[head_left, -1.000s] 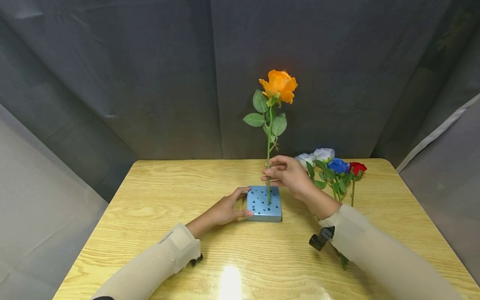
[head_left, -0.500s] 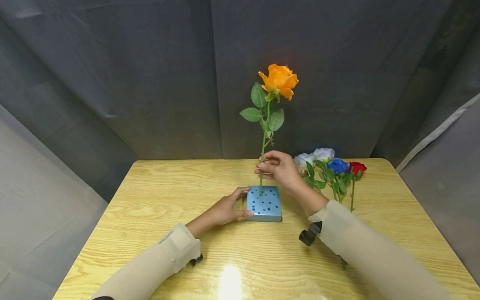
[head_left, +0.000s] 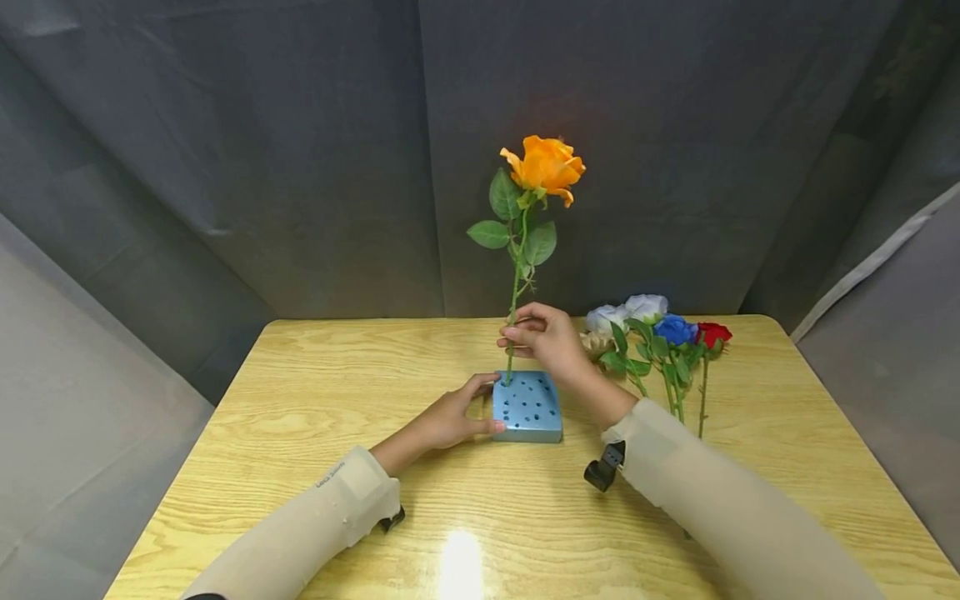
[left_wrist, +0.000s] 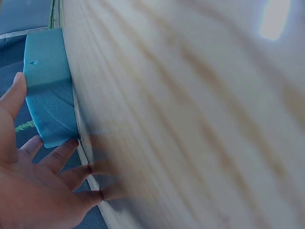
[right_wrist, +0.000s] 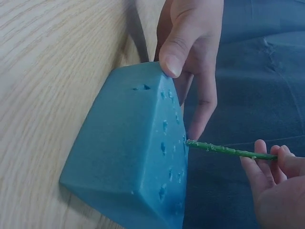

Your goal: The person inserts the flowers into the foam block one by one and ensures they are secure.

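Observation:
An orange artificial rose (head_left: pixel 546 165) with green leaves stands nearly upright over the block, leaning slightly right at the top. My right hand (head_left: pixel 551 342) pinches its lower stem between thumb and fingers. The stem's lower end meets the top of a light-blue foam block (head_left: pixel 529 408) near its back left corner. Many small holes dot that top face. From the left, my left hand (head_left: pixel 448 419) holds the block, thumb at the front corner and fingers at the back. In the right wrist view the green stem (right_wrist: pixel 224 150) has its tip right at the holed face.
At the right of the wooden table (head_left: pixel 322 383) lie a blue rose (head_left: pixel 675 330), a red rose (head_left: pixel 714 335) and pale roses (head_left: pixel 645 307), partly behind the right forearm. A grey curtain (head_left: pixel 345 167) hangs along the table's back edge.
My right hand has carried the orange rose leftward, its stem tip shifting from the middle of the block to the back left corner. The left hand and block have stayed in place.

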Demonstrator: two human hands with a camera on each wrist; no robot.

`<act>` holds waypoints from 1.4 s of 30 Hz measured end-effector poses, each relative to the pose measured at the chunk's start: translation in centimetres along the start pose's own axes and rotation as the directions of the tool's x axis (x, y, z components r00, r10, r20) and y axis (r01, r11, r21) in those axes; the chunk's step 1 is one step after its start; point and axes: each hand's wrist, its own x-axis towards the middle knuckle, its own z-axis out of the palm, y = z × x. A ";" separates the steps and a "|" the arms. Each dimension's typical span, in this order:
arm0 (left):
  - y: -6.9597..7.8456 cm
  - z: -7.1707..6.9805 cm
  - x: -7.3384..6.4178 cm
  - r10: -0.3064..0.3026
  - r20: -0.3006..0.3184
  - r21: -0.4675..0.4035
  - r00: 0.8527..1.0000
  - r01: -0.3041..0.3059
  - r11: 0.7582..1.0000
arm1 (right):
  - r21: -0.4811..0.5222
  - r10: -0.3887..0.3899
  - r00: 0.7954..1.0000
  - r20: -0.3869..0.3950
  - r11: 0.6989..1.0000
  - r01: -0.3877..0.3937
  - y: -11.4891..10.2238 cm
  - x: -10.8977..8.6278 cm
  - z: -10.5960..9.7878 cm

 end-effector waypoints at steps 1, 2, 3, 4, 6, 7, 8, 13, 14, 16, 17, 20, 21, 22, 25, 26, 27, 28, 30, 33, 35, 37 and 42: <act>0.0 0.0 0.0 0.001 0.000 0.000 1.000 -0.001 1.000 | 0.007 0.002 1.000 -0.002 1.000 -0.002 0.1 0.0 0.1; 0.0 0.0 0.0 0.002 0.000 0.001 1.000 -0.002 1.000 | 0.008 0.004 1.000 -0.003 1.000 -0.004 0.1 0.0 0.2; 0.0 0.0 0.0 0.001 0.000 0.003 1.000 -0.001 1.000 | 0.013 0.007 1.000 -0.005 1.000 -0.007 0.2 0.0 0.3; 0.0 0.0 -0.1 0.002 0.001 0.005 1.000 -0.002 1.000 | 0.014 0.010 1.000 -0.006 1.000 -0.010 0.3 0.0 0.3; 0.0 0.0 -0.1 0.008 0.001 0.007 1.000 -0.008 1.000 | 0.015 0.012 1.000 -0.004 1.000 -0.012 0.4 0.0 0.5; 0.0 0.0 -0.1 0.012 0.001 0.008 1.000 -0.012 1.000 | 0.016 0.011 1.000 -0.002 1.000 -0.011 0.5 0.0 0.5; 0.0 0.0 -0.1 0.018 0.000 0.007 1.000 -0.018 1.000 | 0.016 0.012 1.000 -0.002 1.000 -0.012 0.6 0.0 0.6; -0.2 0.0 0.1 0.034 -0.004 0.011 0.999 -0.034 0.999 | 0.002 0.016 1.000 0.010 1.000 -0.016 1.2 0.0 0.7; -0.3 0.0 0.1 0.034 -0.006 0.011 0.999 -0.034 0.999 | -0.007 0.017 1.000 0.013 1.000 -0.017 1.4 0.0 0.7; -0.4 0.1 0.2 0.027 -0.006 0.013 1.000 -0.027 1.000 | -0.025 0.017 1.000 0.019 1.000 -0.017 1.6 0.0 0.8; -0.4 0.1 0.2 0.023 -0.005 0.014 1.000 -0.023 1.000 | -0.033 0.017 1.000 0.020 0.999 -0.016 1.8 -0.1 0.8; -0.4 0.1 0.2 0.020 -0.006 0.010 1.000 -0.020 1.000 | -0.055 0.012 1.000 0.021 0.998 -0.010 2.2 -0.2 0.9; -0.4 0.1 0.2 0.019 -0.005 0.010 1.000 -0.019 1.000 | -0.056 0.011 1.000 0.019 0.998 -0.010 2.4 -0.2 0.9; -0.4 0.1 0.2 0.019 -0.005 0.008 1.000 -0.019 1.000 | -0.060 0.008 1.000 0.018 0.998 -0.007 2.5 -0.2 1.0; -0.3 0.1 0.1 0.018 -0.002 0.004 1.000 -0.018 1.000 | -0.070 -0.005 1.000 0.015 0.998 0.006 3.0 -0.3 1.0; -0.3 0.1 0.1 0.017 -0.002 0.004 1.000 -0.017 1.000 | -0.072 -0.007 1.000 0.014 0.997 0.008 3.1 -0.4 1.1; -0.3 0.1 0.1 0.016 -0.002 0.007 1.000 -0.016 1.000 | -0.076 -0.007 1.000 0.013 0.997 0.008 3.3 -0.4 1.1; -0.3 0.1 0.1 0.017 -0.003 0.007 1.000 -0.017 1.000 | -0.083 -0.008 1.000 0.014 0.996 0.010 3.5 -0.5 1.1; -0.2 0.1 0.1 0.019 -0.003 0.011 1.000 -0.019 1.000 | -0.094 -0.008 1.000 0.013 0.996 0.009 3.8 -0.5 1.0; -0.2 0.1 0.1 0.020 -0.004 0.011 1.000 -0.020 1.000 | -0.091 -0.007 1.000 0.012 0.996 0.008 4.0 -0.7 1.0; -0.2 0.1 0.1 0.018 -0.003 0.008 1.000 -0.018 1.000 | -0.082 -0.008 1.000 0.012 0.997 0.009 4.0 -0.7 1.1; -0.3 0.1 0.2 0.015 -0.003 0.006 1.000 -0.015 1.000 | -0.077 -0.010 1.000 0.014 0.997 0.011 3.9 -0.8 1.1; -0.4 0.1 0.2 0.018 -0.004 0.002 1.000 -0.018 1.000 | -0.082 -0.006 1.000 0.015 0.997 0.007 4.0 -0.7 1.1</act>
